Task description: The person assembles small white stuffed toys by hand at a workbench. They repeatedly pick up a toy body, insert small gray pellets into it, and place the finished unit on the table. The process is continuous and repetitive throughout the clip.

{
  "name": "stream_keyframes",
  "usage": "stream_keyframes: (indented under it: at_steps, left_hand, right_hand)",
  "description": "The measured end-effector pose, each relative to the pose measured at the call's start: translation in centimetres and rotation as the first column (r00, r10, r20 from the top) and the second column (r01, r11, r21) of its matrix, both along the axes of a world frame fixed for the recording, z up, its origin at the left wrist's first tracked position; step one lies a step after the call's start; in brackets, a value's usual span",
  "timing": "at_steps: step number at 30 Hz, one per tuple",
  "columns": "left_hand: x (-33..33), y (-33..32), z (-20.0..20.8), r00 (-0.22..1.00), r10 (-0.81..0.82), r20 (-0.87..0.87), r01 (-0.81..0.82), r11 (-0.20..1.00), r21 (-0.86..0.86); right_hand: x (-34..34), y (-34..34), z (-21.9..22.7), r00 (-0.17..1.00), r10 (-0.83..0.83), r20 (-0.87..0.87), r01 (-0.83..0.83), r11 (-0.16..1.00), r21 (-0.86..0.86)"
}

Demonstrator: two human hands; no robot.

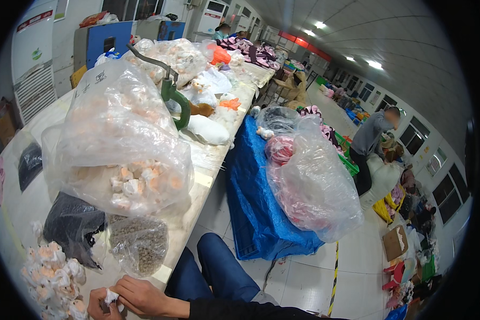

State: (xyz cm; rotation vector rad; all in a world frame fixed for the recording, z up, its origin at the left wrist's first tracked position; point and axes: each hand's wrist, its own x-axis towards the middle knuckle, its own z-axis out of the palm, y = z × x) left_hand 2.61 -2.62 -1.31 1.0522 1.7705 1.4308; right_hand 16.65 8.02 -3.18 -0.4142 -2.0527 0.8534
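At the table's near edge my left hand (pixel 102 306) and my right hand (pixel 145 296) meet around a small white and peach plush piece (pixel 112 298). Both hands have closed fingers on it, and much of it is hidden. Left of them lies a heap of similar white and peach plush pieces (pixel 50 274). Just beyond my hands sits a clear bag of beige pellets (pixel 138 245), beside a torn black plastic bag (pixel 72 221). Farther back, a large clear bag (pixel 128 178) spills more plush pieces toward its mouth.
A green hand press (pixel 181 109) with a long lever stands on the table (pixel 200 184). To the right, a blue tarp (pixel 256 197) drapes a stack bearing a clear bag of pink items (pixel 317 184). A person in grey (pixel 370 133) stands beyond, near sacks. My knees are under the table edge.
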Motion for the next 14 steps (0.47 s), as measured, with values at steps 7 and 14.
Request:
stream_keyframes:
  at_steps: [7, 14]
  left_hand:
    - [-0.3, 0.4, -2.0, 0.984, 0.121, -0.130, -0.099, 0.982, 0.161]
    - [-1.4, 0.9, 0.9, 0.930, -0.024, -0.366, 0.138, 0.947, 0.288]
  right_hand:
    - [0.1, 0.1, 0.8, 0.999, -0.053, 0.015, 0.050, 0.987, 0.156]
    - [-0.2, 0.7, 1.2, 0.996, -0.071, 0.048, 0.069, 0.997, 0.037]
